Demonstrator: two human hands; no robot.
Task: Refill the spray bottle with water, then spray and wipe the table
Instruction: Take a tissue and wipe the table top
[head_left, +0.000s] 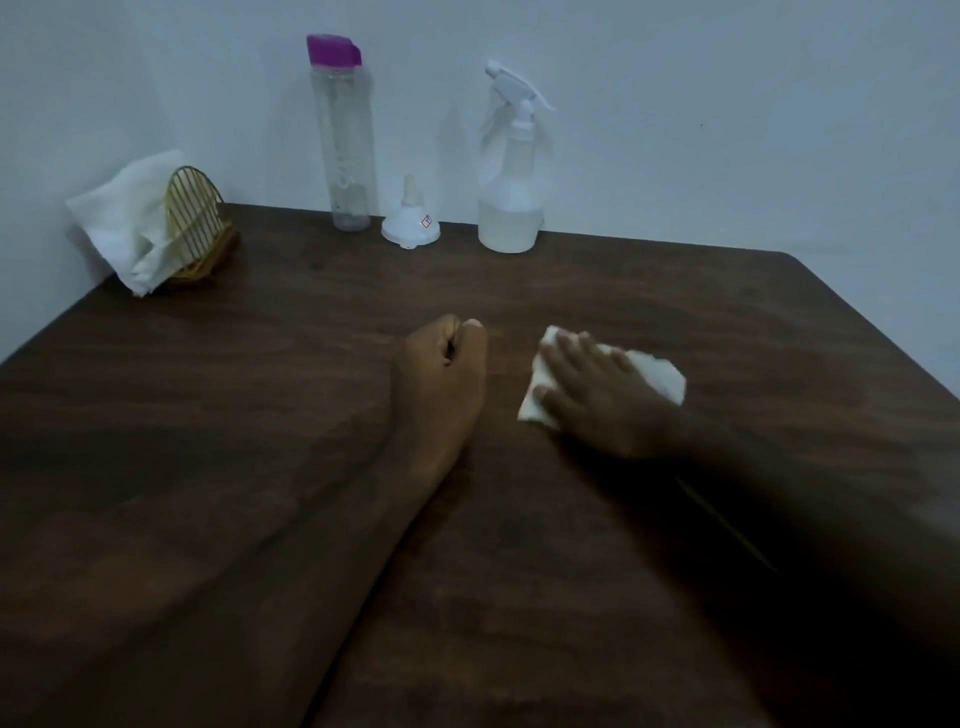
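Observation:
A white spray bottle (511, 171) with some liquid in its base stands upright at the back of the dark wooden table (260, 395). My right hand (597, 395) lies flat, fingers spread, pressing a white paper napkin (660, 376) onto the table's middle. My left hand (444, 358) rests on the table just left of it, curled into a loose fist with nothing in it. A tall clear water bottle (345, 140) with a purple cap stands at the back, left of the spray bottle. A small white funnel (411, 221) sits upside down between the two bottles.
A gold wire napkin holder (195, 228) with white napkins (122, 223) stands at the back left corner. A pale wall rises right behind the bottles. The table's right edge (883, 332) runs diagonally at the far right.

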